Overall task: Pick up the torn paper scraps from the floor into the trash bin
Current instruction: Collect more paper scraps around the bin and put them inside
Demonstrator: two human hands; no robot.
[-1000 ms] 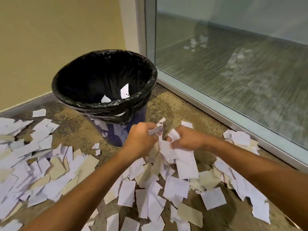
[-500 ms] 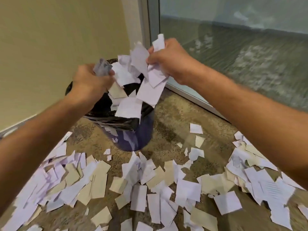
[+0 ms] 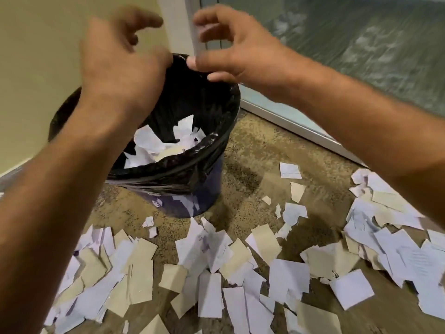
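Observation:
A round trash bin [image 3: 192,196] lined with a black bag stands on the floor near the corner. White and tan paper scraps [image 3: 154,145] lie inside it. Above the bin's rim my left hand [image 3: 120,61] and my right hand [image 3: 231,51] hover side by side, fingers spread and loose, holding nothing. Many torn paper scraps [image 3: 216,256] cover the floor in front of the bin, with another heap of scraps [image 3: 390,242] at the right under my right forearm.
A beige wall [image 3: 43,68] runs behind the bin on the left. A glass panel [image 3: 361,44] in a pale frame [image 3: 289,121] runs along the right. The speckled brown floor [image 3: 252,165] shows between bin and scraps.
Both hands lifted a bundle of scraps from the floor to above the bin and let it go. The scraps now lie inside the bin and both hands are empty.

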